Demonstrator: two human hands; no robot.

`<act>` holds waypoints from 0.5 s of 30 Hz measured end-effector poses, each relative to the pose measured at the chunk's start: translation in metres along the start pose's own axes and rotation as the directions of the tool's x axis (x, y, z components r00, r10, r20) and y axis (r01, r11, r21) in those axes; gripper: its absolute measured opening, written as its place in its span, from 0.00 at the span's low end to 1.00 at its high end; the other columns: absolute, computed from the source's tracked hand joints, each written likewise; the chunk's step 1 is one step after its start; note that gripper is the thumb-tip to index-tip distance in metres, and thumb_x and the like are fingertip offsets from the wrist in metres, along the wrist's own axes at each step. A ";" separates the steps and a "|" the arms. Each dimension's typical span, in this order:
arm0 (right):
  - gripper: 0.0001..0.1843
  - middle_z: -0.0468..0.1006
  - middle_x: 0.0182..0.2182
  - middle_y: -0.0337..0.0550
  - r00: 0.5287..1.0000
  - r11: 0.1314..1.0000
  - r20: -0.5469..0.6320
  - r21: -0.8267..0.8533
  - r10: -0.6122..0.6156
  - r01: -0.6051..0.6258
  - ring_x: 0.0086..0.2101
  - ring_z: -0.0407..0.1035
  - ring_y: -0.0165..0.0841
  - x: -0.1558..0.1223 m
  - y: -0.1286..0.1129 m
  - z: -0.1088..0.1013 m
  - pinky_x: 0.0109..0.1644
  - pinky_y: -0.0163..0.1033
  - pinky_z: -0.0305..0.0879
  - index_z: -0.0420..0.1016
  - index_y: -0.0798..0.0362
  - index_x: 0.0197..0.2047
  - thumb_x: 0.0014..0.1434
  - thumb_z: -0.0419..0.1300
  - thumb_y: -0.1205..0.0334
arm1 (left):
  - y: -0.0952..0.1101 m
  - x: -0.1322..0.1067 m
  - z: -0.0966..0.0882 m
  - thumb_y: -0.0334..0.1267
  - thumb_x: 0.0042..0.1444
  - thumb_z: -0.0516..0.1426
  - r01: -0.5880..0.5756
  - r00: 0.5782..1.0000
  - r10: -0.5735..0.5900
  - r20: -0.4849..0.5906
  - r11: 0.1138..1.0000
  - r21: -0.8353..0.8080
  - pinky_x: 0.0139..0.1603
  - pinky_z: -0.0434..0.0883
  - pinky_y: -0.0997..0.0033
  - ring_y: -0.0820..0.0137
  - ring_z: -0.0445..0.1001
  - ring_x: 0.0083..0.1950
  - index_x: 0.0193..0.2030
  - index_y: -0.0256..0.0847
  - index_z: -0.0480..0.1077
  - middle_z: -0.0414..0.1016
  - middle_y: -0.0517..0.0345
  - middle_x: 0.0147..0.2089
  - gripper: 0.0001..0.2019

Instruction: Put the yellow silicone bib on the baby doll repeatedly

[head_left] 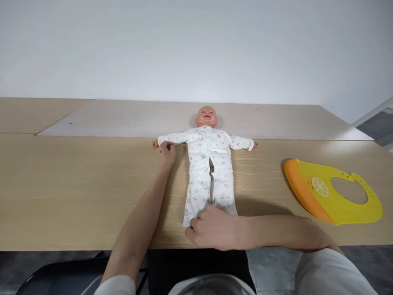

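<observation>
Pinching romper [205, 164] sleeve cuff: left hand [166, 154] fingers; right hand [213, 230] fingers clasp leg hems; doll [206, 118] face-up.

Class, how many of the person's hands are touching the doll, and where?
2. The left hand touches the doll at its sleeve end; the right hand holds the leg cuffs by the table edge. None seems hidden.

The scene is viewed from one head-worn camera, aimed forward and down across the bench [76, 184], with the left hand [166, 154] and right hand [211, 231] caught close beneath it and the wall [196, 45] far beyond them.
</observation>
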State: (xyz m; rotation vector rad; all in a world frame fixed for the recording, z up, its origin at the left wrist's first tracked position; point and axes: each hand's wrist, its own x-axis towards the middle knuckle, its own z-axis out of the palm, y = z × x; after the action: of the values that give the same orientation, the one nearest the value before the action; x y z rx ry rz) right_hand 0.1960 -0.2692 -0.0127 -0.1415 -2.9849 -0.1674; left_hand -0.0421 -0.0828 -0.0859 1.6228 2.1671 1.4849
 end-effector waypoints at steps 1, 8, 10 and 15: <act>0.12 0.70 0.19 0.33 1.000 1.000 0.009 0.001 -0.002 0.002 0.15 0.65 0.33 0.000 0.000 -0.001 0.15 0.42 0.35 0.72 0.52 0.33 0.41 0.65 0.68 | -0.002 0.002 -0.004 0.31 0.54 0.51 -0.026 0.999 0.026 -0.038 0.999 0.019 0.53 0.69 0.59 0.61 0.73 0.43 0.33 0.42 0.67 0.73 0.52 0.34 0.04; 0.07 0.70 0.20 0.32 0.998 0.999 -0.062 0.009 -0.030 0.031 0.17 0.66 0.33 -0.002 -0.001 0.000 0.17 0.42 0.38 0.73 0.51 0.33 0.48 0.65 0.66 | -0.027 0.016 -0.029 0.33 0.55 0.54 0.057 0.986 -0.038 -0.163 0.992 0.114 0.55 0.68 0.55 0.56 0.71 0.50 0.39 0.40 0.65 0.71 0.47 0.42 0.04; 0.04 0.71 0.20 0.32 0.996 0.998 -0.072 0.026 -0.049 0.051 0.18 0.67 0.32 -0.001 -0.002 -0.001 0.17 0.42 0.38 0.73 0.52 0.34 0.52 0.60 0.68 | -0.027 0.016 -0.030 0.34 0.55 0.55 0.079 0.987 -0.061 -0.147 0.989 0.123 0.55 0.68 0.54 0.56 0.71 0.49 0.40 0.40 0.65 0.71 0.46 0.42 0.06; 0.08 0.74 0.23 0.30 0.991 0.989 0.100 0.128 -0.083 0.070 0.20 0.69 0.30 0.004 -0.005 -0.009 0.17 0.40 0.41 0.75 0.49 0.39 0.58 0.56 0.64 | -0.022 0.015 -0.031 0.34 0.49 0.60 0.087 0.990 -0.073 -0.120 0.989 0.122 0.55 0.69 0.56 0.58 0.71 0.49 0.44 0.41 0.66 0.70 0.47 0.46 0.14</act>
State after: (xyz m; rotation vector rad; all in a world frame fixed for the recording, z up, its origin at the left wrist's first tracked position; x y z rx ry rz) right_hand 0.1924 -0.2746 -0.0037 -0.0216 -3.0968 0.0181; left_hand -0.0811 -0.0917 -0.0773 1.4996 2.4039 1.4813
